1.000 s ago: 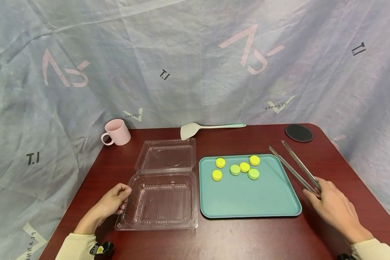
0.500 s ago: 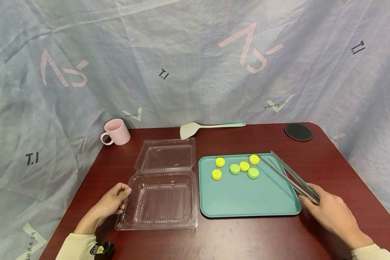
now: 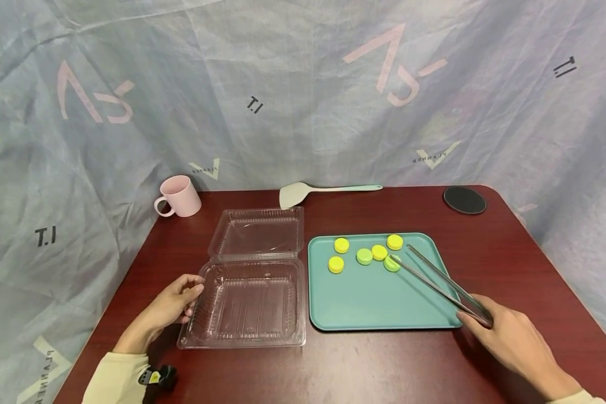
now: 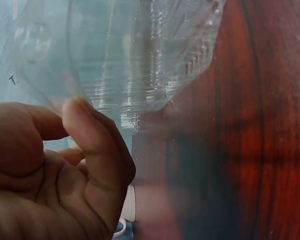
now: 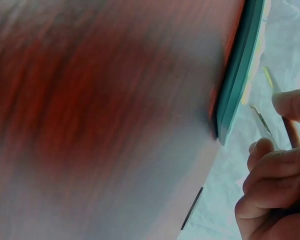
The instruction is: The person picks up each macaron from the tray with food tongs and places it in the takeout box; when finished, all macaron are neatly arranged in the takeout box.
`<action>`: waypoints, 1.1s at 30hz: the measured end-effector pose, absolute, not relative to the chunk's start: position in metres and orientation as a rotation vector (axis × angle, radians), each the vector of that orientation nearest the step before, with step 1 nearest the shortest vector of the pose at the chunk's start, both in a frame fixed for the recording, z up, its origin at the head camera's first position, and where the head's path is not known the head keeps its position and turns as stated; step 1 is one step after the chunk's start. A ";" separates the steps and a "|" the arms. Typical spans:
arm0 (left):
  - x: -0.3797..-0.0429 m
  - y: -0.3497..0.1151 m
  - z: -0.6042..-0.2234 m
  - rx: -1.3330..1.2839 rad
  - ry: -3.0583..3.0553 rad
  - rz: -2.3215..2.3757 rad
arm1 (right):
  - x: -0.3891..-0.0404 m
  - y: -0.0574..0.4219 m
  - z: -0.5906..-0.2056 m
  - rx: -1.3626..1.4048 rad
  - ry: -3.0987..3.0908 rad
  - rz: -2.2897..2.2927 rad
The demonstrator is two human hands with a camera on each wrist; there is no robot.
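My left hand (image 3: 168, 303) pinches the left rim of an unfolded clear plastic clamshell container (image 3: 255, 311); in the left wrist view the thumb and curled forefinger (image 4: 97, 140) meet at its edge. My right hand (image 3: 515, 339) grips metal tongs (image 3: 447, 280) near their hinge end. The tong arms stand apart and reach over the teal tray (image 3: 379, 306). One tip overlaps a green disc (image 3: 392, 265) on the tray; the other is right of it. Also on the tray lie another green disc (image 3: 364, 257) and several yellow discs (image 3: 335, 265).
The container's lid half (image 3: 257, 233) lies flat behind its base. A pink mug (image 3: 183, 196) stands at the back left. Along the back edge lie a pale spatula (image 3: 294, 194) and, far right, a black round coaster (image 3: 464, 200). A printed grey cloth (image 3: 303, 95) hangs behind the table.
The right hand has swung the tongs leftward from beside the tray to over it, the tips now by the right green disc. The left hand stays at the container rim. The view tilts slightly down.
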State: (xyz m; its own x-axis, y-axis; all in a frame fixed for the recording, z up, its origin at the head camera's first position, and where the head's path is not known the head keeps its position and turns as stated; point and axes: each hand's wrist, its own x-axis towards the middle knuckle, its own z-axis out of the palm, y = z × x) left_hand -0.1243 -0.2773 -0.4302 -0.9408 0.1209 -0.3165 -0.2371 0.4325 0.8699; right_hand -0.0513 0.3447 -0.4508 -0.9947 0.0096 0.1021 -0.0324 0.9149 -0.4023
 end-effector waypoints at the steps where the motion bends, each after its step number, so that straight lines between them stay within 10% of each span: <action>1: -0.125 -0.277 -0.430 -0.096 2.358 1.512 | -0.051 0.345 -0.450 0.021 -2.986 0.626; 33: -0.126 -0.279 -0.431 -0.072 2.247 1.628 | -0.049 0.339 -0.454 0.093 -3.040 0.607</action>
